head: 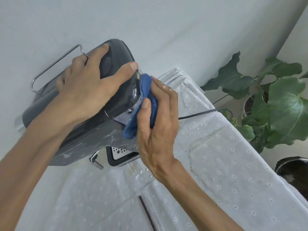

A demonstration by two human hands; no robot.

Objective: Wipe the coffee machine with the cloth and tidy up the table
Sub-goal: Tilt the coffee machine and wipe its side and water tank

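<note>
Both forearms reach in from the bottom corners over a surface (216, 172) covered with a white eyelet tablecloth (100, 197). On top of the dark grey coffee machine (80, 130) lies the left hand (86, 90), spread wide: its fingers are straight and splayed over the lid, the thumb stretched toward the machine's right edge, the palm pressing down on the casing. A thin metal rail (55, 64) runs along the top just beyond the fingertips.

Just to the right, the right hand (156, 130) grips a blue cloth (141, 104). Its thumb is curled over the front of the bunched fabric and the other fingers wrap behind it, so the cloth is pinched between them and pressed against the machine's right side, at the clear, glossy part below the lid. The cloth touches the machine; the two hands sit close together, the left thumb tip almost at the cloth's upper edge.

Below the right hand, the machine's drip tray (120, 155) shows its perforated metal plate; whether anything is in it cannot be told. A small metal lever (96, 161) sticks out beside it. Water droplets dot the tablecloth near the tray and the back of the right hand's fingers.

A black power cord (208, 112) trails from behind the right hand to the surface's far edge. A thin dark rod (147, 212) lies on the tablecloth near the bottom edge. Beyond the surface's right side stand leafy green plants (275, 100), and a dark round container (293, 170) sits lower right, its contents unclear.
</note>
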